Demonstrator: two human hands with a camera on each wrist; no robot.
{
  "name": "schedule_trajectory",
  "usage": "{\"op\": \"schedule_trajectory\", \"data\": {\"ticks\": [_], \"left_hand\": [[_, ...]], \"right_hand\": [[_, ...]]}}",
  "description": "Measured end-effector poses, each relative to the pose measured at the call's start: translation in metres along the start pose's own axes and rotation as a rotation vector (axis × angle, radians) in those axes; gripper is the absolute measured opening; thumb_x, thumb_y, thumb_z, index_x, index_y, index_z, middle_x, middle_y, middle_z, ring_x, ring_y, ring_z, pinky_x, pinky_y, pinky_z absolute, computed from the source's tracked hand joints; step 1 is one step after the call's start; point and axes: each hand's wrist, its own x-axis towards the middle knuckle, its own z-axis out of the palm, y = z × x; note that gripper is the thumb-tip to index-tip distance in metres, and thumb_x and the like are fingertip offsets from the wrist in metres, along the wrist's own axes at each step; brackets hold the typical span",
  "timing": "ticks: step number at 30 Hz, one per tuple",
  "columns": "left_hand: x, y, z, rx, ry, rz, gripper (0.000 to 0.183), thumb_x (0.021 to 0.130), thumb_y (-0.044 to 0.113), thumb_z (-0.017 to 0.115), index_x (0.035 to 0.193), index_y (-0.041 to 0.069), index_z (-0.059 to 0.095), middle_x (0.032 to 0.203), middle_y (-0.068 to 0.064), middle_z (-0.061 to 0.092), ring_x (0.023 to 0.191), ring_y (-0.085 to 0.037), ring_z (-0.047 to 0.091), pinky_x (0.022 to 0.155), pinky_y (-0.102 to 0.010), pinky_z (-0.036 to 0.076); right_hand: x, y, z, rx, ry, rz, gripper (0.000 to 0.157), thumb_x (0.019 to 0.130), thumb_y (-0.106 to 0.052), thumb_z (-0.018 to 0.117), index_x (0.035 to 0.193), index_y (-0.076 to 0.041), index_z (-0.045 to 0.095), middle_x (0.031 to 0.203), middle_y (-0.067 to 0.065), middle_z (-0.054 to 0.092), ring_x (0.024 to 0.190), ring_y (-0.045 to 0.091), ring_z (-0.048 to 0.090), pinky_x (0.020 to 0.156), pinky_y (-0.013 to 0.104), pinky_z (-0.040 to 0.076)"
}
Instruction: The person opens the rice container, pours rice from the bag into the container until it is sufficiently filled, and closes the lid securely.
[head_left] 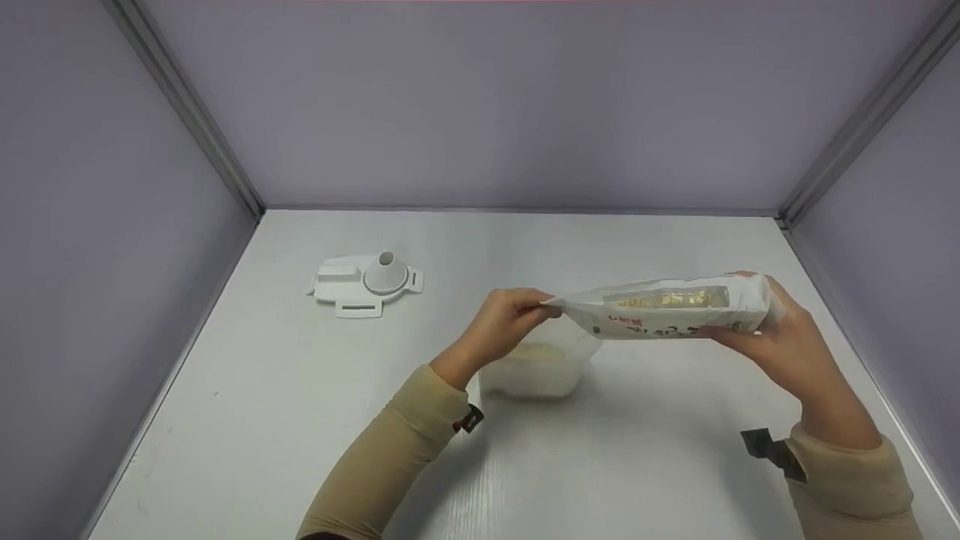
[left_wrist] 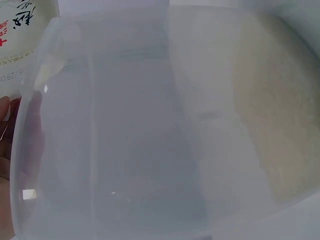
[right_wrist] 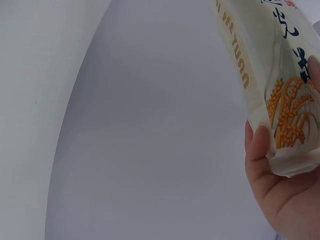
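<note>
A white bag of grain (head_left: 660,307), printed with dark characters and golden ears, is held almost level above the table. My right hand (head_left: 787,345) grips its right end, with fingers and thumb on either side, as the right wrist view also shows. At the narrow left end, my left hand (head_left: 510,319) pinches the bag's flattened mouth. Below that mouth stands a translucent plastic container (head_left: 532,379) with pale grain inside. Its clear wall fills most of the left wrist view, where the grain (left_wrist: 285,110) shows at the right.
A white plastic lid (head_left: 337,289) with a cone-shaped spout and side tabs lies at the back left of the white table (head_left: 247,405). Grey panels (head_left: 517,105) enclose the table at the back and both sides.
</note>
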Motion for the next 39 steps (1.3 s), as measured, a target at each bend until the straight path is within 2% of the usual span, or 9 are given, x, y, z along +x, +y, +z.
{"op": "schedule_trajectory", "data": {"ticks": [6,12,19,34,39], "left_hand": [[0.000,-0.001,0.001,-0.002,-0.001,0.008,0.015,0.090,0.008,0.061,0.097,0.001,0.072,0.096,-0.008,0.069,0.090,-0.014,0.065,0.078,-0.022,0.051],[0.000,0.000,0.002,-0.023,-0.003,-0.011,0.015,0.090,0.006,0.061,0.098,-0.001,0.071,0.098,-0.010,0.069,0.092,-0.021,0.065,0.078,-0.023,0.051],[-0.006,0.040,-0.007,-0.013,-0.012,-0.009,0.014,0.089,-0.003,0.059,0.097,-0.009,0.068,0.097,-0.019,0.067,0.092,-0.026,0.065,0.079,-0.023,0.051],[-0.006,0.041,-0.007,-0.012,0.000,-0.016,0.014,0.089,-0.004,0.058,0.096,-0.009,0.068,0.096,-0.019,0.067,0.091,-0.027,0.065,0.079,-0.023,0.051],[-0.005,0.034,-0.005,-0.022,0.007,-0.015,0.013,0.088,-0.005,0.059,0.096,-0.009,0.069,0.095,-0.019,0.068,0.090,-0.028,0.065,0.078,-0.023,0.051]], "right_hand": [[-0.001,-0.001,-0.001,0.012,0.019,0.005,0.064,0.071,0.001,0.079,0.128,-0.007,0.050,0.109,-0.005,0.060,0.092,0.004,0.060,0.070,0.016,0.050],[-0.002,-0.002,-0.002,0.005,0.021,0.012,0.064,0.071,0.000,0.079,0.127,-0.007,0.049,0.109,-0.004,0.060,0.091,0.005,0.060,0.069,0.016,0.049],[-0.002,-0.003,-0.003,0.004,0.024,0.011,0.064,0.071,0.000,0.079,0.127,-0.006,0.049,0.108,-0.005,0.061,0.091,0.005,0.060,0.069,0.016,0.049],[-0.002,-0.008,-0.003,-0.014,0.028,-0.011,0.066,0.070,0.001,0.080,0.128,-0.007,0.049,0.107,-0.007,0.062,0.092,0.004,0.060,0.069,0.014,0.049],[0.000,-0.010,-0.003,-0.025,0.030,-0.026,0.066,0.068,0.003,0.080,0.127,-0.007,0.051,0.106,-0.008,0.062,0.090,0.004,0.060,0.068,0.014,0.048]]}}
